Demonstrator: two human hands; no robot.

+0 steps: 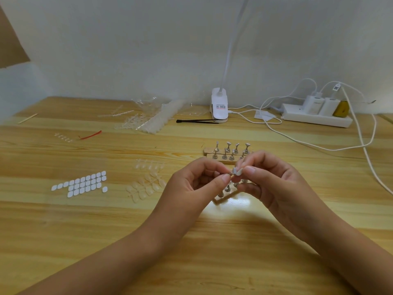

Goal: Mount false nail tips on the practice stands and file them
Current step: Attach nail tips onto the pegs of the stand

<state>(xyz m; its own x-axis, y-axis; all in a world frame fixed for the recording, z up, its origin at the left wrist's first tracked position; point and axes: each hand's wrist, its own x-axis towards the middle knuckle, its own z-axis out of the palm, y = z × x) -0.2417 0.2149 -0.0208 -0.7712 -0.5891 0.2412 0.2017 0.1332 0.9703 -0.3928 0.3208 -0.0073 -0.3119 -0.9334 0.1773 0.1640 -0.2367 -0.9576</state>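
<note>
My left hand (197,184) and my right hand (274,179) meet above the table, both pinching one small pale piece, a nail tip or white pad (236,171), between thumbs and forefingers. Just below them stands a wooden base with metal practice stands (227,191), partly hidden by my fingers. A second pair of wooden bases with several metal stands (228,151) sits just beyond. Clear false nail tips (146,186) lie in a loose cluster to the left. Further left are rows of white adhesive pads (83,184).
At the back edge are a white clip lamp (220,106), black tweezers (197,120), a power strip with chargers (316,114) and white cables (361,141) trailing right. Clear plastic packaging and nail strips (148,118), a red strip (91,135) and a wooden stick (27,118) lie at the back left.
</note>
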